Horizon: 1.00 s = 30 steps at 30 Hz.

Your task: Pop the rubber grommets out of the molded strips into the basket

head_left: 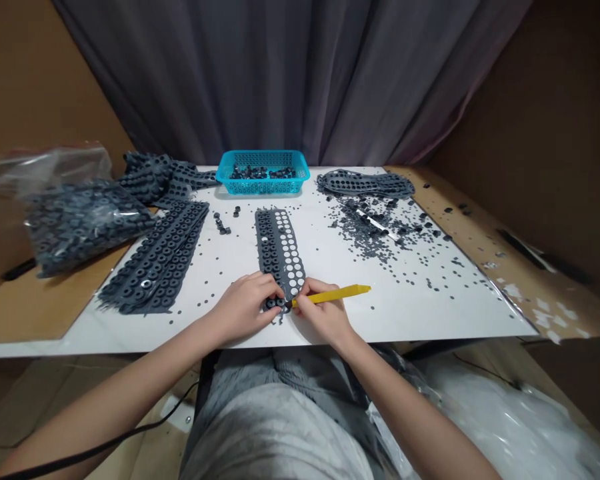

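Observation:
A dark grey strip of moulded rubber-like rings (pixel 269 253) lies lengthwise in front of me on the white tabletop. Its left rows carry raised rings, while its right rows are round holes with white showing through. My left hand (pixel 250 305) has its fingers curled down on the strip's near end. In my right hand (pixel 320 308) is a slim yellow pen-shaped tool (pixel 337 293), its dark tip meeting the strip close to my left fingertips. Whatever lies beneath the fingertips is hidden.
A blue basket (pixel 263 187) at the back holds small black pieces. On the left are stacked ringed strips (pixel 153 267) and a clear bag (pixel 87 223) of grey rings. Punched strips (pixel 365 183) lie back right, before scattered dark bits (pixel 373 233) and a white stick (pixel 377 225).

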{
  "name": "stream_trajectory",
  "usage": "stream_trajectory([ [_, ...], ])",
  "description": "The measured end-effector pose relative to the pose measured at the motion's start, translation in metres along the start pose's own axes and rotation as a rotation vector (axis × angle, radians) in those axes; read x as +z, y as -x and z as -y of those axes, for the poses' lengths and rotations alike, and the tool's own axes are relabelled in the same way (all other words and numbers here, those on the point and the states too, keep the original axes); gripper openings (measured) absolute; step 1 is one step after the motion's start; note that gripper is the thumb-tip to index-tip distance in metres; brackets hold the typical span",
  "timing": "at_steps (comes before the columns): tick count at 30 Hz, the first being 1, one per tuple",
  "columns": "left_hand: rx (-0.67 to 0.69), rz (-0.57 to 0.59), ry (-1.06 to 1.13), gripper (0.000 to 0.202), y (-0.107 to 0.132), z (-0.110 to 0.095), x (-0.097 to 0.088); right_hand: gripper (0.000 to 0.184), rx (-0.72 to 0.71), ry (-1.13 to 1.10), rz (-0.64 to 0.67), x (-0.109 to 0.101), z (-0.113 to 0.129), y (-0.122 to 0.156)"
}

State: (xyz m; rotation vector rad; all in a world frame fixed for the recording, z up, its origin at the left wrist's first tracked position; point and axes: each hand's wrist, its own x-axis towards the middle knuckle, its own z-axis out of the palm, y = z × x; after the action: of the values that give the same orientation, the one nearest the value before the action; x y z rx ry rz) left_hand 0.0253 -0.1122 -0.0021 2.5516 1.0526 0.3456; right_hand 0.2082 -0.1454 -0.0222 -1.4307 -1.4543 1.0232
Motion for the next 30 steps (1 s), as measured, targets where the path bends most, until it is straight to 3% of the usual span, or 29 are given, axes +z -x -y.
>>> stream_trajectory([
  [4,0.063,0.023,-0.070,0.015,-0.002,-0.001,-0.003,0.019,-0.033,0.054,0.028,0.001,0.003,-0.001],
  [14,0.446,0.083,-0.646,0.012,-0.020,-0.014,-0.002,0.021,-0.088,0.080,-0.021,0.003,0.001,-0.001],
  [18,0.482,0.093,-0.694,0.015,-0.023,-0.011,0.003,0.021,-0.087,0.071,-0.019,0.003,-0.001,0.000],
  [23,0.321,0.128,-0.477,0.014,-0.023,0.001,0.002,0.021,-0.074,0.054,-0.018,0.002,0.000,0.000],
  [26,0.173,0.156,-0.126,0.015,-0.022,0.009,-0.003,0.021,-0.059,0.043,-0.011,0.002,0.001,0.000],
  [30,-0.159,0.150,0.384,0.016,-0.020,0.015,-0.005,0.021,-0.035,0.041,-0.007,0.003,0.002,0.000],
])
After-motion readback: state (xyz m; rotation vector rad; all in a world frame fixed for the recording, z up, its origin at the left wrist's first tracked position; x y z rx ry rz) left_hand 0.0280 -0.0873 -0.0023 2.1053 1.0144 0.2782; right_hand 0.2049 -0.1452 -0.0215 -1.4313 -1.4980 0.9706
